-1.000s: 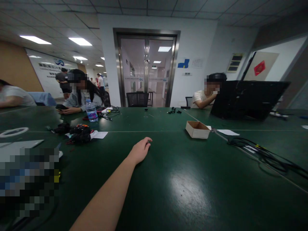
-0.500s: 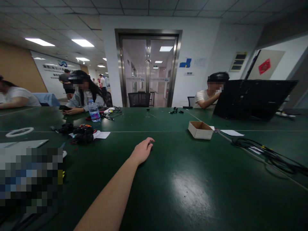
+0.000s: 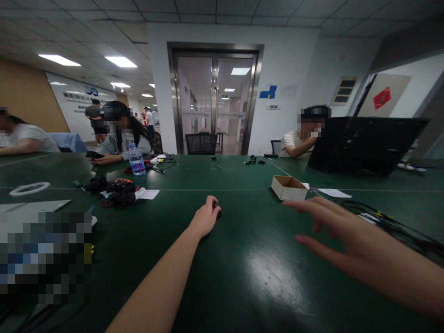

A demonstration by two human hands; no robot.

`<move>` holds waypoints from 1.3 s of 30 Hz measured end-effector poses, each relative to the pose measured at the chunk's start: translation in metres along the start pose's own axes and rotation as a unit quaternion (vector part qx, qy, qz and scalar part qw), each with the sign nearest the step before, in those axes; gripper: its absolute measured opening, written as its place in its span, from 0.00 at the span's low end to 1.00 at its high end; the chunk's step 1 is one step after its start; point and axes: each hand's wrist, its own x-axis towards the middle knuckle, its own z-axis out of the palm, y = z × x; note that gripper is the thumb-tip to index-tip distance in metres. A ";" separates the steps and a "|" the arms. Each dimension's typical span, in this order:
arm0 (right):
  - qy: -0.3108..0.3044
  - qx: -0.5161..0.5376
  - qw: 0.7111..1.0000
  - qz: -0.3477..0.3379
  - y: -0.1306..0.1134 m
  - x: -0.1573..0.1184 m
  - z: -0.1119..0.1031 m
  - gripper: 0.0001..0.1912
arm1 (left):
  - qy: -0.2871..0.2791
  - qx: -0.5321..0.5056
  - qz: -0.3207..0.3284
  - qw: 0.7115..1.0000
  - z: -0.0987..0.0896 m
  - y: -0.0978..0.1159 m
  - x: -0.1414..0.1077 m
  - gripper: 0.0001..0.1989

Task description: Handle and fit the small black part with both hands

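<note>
Risks first. We judge that the small dark object (image 3: 219, 214) could slip or roll if the left hand (image 3: 204, 221) loosens, since what shows of it is a narrow part at the thumb side. Its shape is mostly hidden, so we cannot tell how secure the hold is. A second hazard is the shallow, open, pale cardboard box (image 3: 290, 193): the fingertips of the right hand (image 3: 338, 226) overlap its lower front edge in our view, and a low sweep could knock it; contact cannot be told. The loose black cables (image 3: 416, 233) pass behind the right wrist and could snag it if the arm drops outward.

Pose: our left forearm reaches forward from the lower edge, the hand low over the dark green, glossy worktop (image 3: 243, 231), fingers curled and closed about the object near the middle. Whether the object bears on the surface is unclear. Our right arm enters from the right, palm roughly downward, fingers stretched leftward, thumb well apart from them; we see nothing in its grasp, and it is slightly blurred. The two hands stand well apart.
</note>
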 end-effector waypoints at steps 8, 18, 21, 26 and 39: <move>-0.190 0.281 0.910 0.237 0.035 0.131 0.154 0.22 | 0.104 -0.272 -0.001 0.957 0.002 -0.006 0.024 0.08; -0.030 0.625 0.742 0.241 0.036 0.171 0.204 0.06 | 0.155 -0.383 -0.076 0.907 0.011 0.013 0.072 0.07; -0.014 0.631 0.729 0.264 0.047 0.164 0.207 0.03 | 0.146 -0.391 -0.096 0.904 0.024 0.007 0.068 0.09; 0.001 0.630 0.718 0.295 0.062 0.148 0.213 0.05 | 0.134 -0.320 -0.051 0.937 0.032 -0.010 0.055 0.11; 0.027 0.637 0.722 0.269 0.066 0.145 0.216 0.07 | 0.122 -0.294 -0.059 0.946 0.017 -0.011 0.045 0.12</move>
